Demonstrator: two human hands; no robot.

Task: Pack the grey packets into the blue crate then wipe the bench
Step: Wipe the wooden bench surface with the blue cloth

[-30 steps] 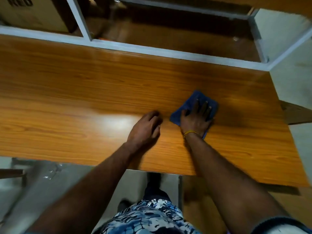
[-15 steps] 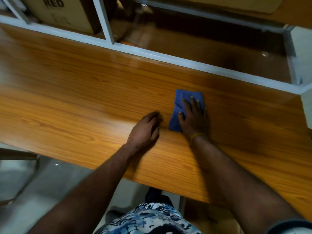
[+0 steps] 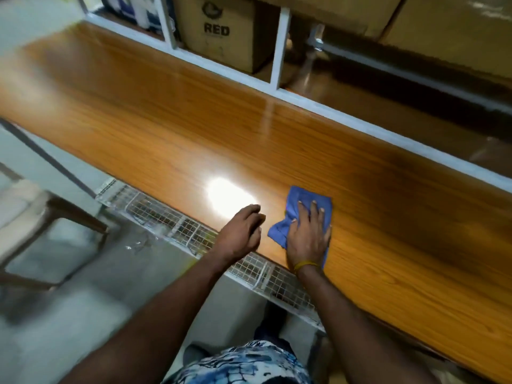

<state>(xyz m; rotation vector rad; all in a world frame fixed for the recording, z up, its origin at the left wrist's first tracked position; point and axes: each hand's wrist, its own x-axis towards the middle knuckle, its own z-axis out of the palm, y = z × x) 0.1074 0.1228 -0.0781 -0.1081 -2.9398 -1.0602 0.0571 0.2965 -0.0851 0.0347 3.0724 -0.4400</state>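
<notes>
- Head view: the right hand (image 3: 307, 234) is pressing a blue cloth (image 3: 300, 214) flat onto the wooden bench (image 3: 166, 134), fingers spread and nearly straight, cloth showing beyond the fingertips and off the thumb side.
- Against a second ago, the cloth is now lying nearer the bench's front edge, so the wiping is advancing across the board.
- The left hand (image 3: 241, 234) is resting on the bench just beside the cloth, fingers loosely curled and holding nothing, as before.
- Neither grey packets nor blue crate are showing here; judging by that, packing is likely finished.
- A cardboard box (image 3: 221, 31) is sitting on the shelf far beyond the fingertips.
</notes>
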